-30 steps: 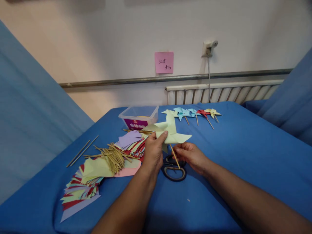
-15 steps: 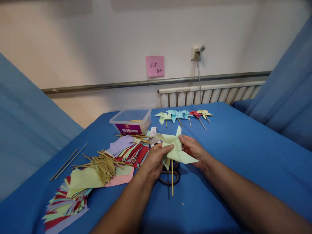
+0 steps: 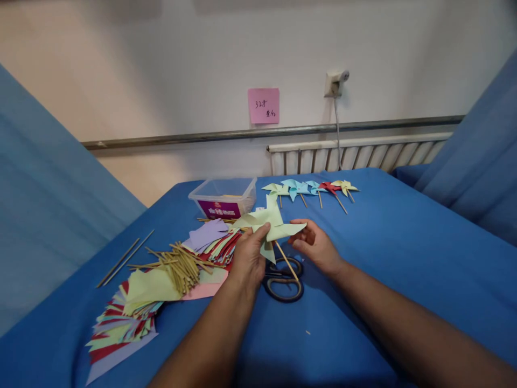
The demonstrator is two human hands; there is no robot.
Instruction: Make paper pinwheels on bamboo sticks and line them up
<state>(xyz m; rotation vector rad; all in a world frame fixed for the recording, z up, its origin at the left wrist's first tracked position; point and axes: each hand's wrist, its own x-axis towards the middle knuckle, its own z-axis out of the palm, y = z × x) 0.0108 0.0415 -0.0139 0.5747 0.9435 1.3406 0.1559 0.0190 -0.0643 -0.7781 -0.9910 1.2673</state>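
1. A clear box (image 3: 218,209) with a purple label sits near the back of the blue surface (image 3: 383,258).
2. The left hand (image 3: 250,254) is holding a pale green pinwheel (image 3: 275,218), with its thumb on the paper near the middle. The pinwheel is up off the surface, in front of the box and a bit to its right.
3. The pinwheel's thin stick (image 3: 286,261) points down and leans to the right.
4. The right hand (image 3: 317,248) is in front of the box and more to its right. The fingers are a little bent, right by the tip of one paper blade (image 3: 288,230). I cannot tell if they pinch it.
5. Black scissors (image 3: 283,298) lie in front of the box, to its right, below the stick.
6. Five finished pinwheels (image 3: 297,188) lie in a row to the right of the box: one pale green, two light blue, one red, one yellow.
7. Just in front of the box, purple paper (image 3: 208,235) lies on a stack of coloured strips (image 3: 220,249).
8. More in front of the box, and to its left, is a heap of short sticks (image 3: 181,272), partly on yellow-green paper (image 3: 151,289). A fan of coloured papers (image 3: 123,326) is even farther that way.
9. Two long sticks (image 3: 118,262) lie side by side, left of the box.
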